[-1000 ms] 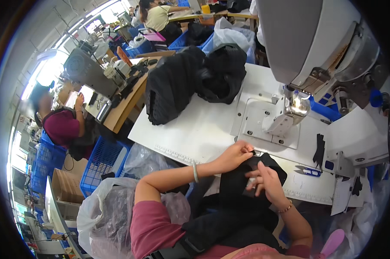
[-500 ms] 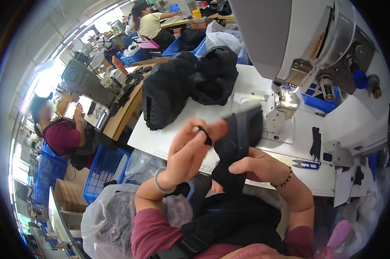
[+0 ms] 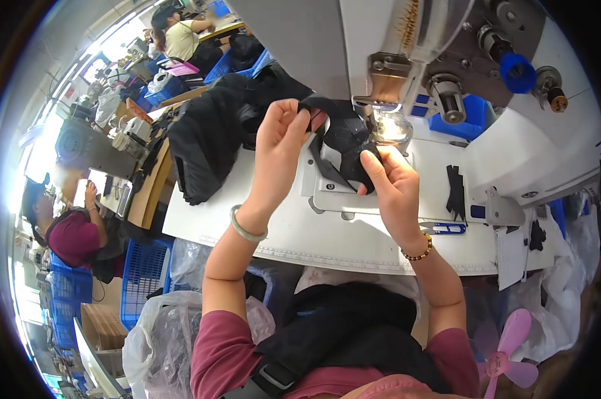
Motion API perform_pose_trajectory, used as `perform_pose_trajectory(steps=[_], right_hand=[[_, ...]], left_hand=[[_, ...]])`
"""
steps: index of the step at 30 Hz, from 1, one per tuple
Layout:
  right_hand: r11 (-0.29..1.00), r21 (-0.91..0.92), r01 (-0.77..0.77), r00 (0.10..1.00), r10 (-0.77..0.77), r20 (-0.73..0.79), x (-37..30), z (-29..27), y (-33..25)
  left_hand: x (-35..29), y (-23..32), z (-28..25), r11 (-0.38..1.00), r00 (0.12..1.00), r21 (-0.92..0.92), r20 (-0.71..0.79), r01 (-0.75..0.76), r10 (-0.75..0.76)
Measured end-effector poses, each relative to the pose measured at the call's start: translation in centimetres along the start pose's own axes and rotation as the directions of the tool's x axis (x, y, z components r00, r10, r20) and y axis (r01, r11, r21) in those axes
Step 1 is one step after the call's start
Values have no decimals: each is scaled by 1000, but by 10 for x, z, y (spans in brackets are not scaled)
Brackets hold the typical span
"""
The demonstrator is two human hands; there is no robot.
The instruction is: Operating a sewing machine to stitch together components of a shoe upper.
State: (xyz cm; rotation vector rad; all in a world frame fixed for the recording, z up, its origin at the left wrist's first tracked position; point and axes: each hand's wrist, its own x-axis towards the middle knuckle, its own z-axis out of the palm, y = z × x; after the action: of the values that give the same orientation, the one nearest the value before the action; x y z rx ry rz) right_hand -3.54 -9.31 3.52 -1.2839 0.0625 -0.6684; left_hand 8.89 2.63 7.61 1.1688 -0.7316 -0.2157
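My left hand pinches the upper left end of a black fabric piece. The lower right of that piece is gripped between the thumb and fingers of my right hand. Between the two hands the cloth curves, with a narrow black strip hanging in a loop beneath it. Both hands are just in front of the lit needle area of a white sewing machine; the needle itself cannot be made out. Part of the cloth hides the machine bed. A pile of black fabric pieces lies to the left.
Blue-handled thread snips and black strips lie right on the white table. A blue bin stands behind. Plastic bags, a blue crate and a pink fan are nearby. Another person works at far left.
Both hands have moved forward, toward the machine's lit needle area, carrying the black fabric piece. My left hand now grips its end, and the view has shifted right.
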Motion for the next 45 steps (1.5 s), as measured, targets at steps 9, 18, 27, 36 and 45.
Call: perform_pose_trajectory(steps=[9,18,27,36,45], right_hand=[[998,46,51,991,-45,-122,6,2,9],[997,-64,40,988,-49,-146,10,1,5],[994,9,113,987,-111,-113,8,-14,12],[994,52,101,986,-93,-136,7,-14,12],[992,-17,128,980,-129,-150,8,-13,14]], left_hand=[[42,-13,7,967,988,215,45,137,-150],[48,-27,14,974,996,214,37,68,-78],[58,-48,31,998,990,55,140,5,-12],[67,-63,18,923,944,288,281,-256,174],[73,-75,12,638,854,572,401,-516,332]])
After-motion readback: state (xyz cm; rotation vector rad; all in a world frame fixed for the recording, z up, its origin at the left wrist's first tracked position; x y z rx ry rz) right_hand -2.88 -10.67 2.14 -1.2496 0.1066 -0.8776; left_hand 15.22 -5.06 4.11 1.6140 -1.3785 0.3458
